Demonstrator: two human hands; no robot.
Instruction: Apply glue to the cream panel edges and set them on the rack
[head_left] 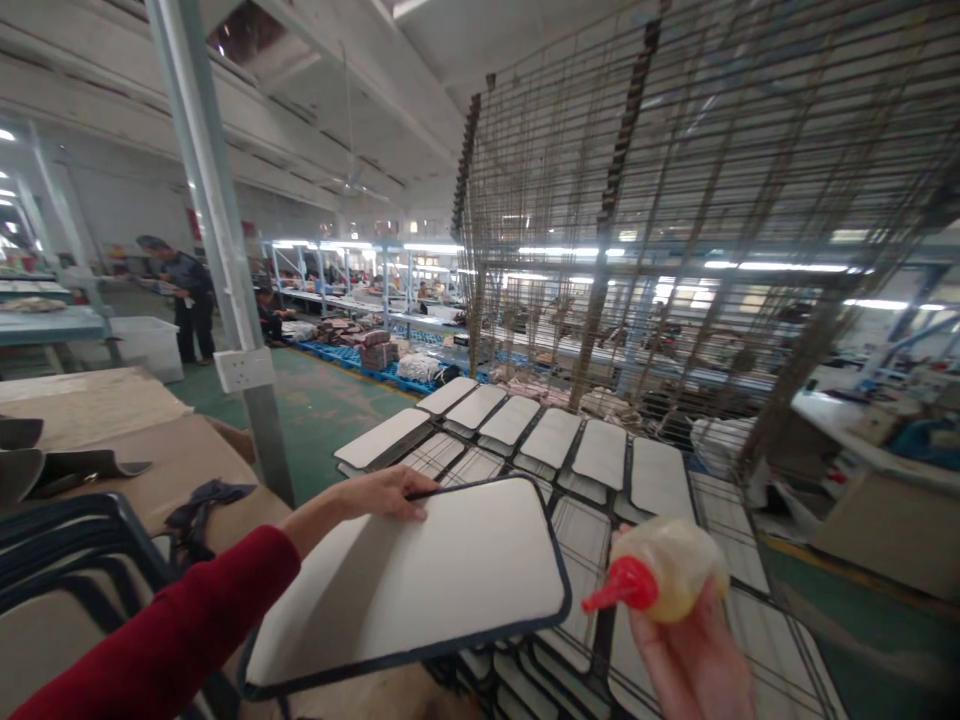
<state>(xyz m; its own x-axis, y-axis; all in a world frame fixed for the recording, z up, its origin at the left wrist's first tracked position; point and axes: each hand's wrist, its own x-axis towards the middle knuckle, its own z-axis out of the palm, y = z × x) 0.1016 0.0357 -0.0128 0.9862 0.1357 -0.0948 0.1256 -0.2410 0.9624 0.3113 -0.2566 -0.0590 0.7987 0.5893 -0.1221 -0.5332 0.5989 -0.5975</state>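
Note:
My left hand [394, 497], at the end of a red sleeve, grips the far edge of a pale rectangular panel [427, 585] with rounded corners and a dark rim. The panel is held tilted in front of me. At the lower right, my right hand [694, 640] is wrapped round a translucent squeeze bottle [679, 570] with a red nozzle cap and yellowish liquid inside. Its nozzle points left, near the panel's right corner but apart from it. Beyond both hands, a wire rack [630, 480] bears several similar pale panels laid in rows.
Tall wire racks [600, 190] stand raised behind the panels. At left are a stack of dark-rimmed panels [75, 580], a brown-covered table [142, 450] with a dark cloth [202, 515], and a metal post [217, 200]. A person [184, 290] stands further back, near a white bin [146, 345].

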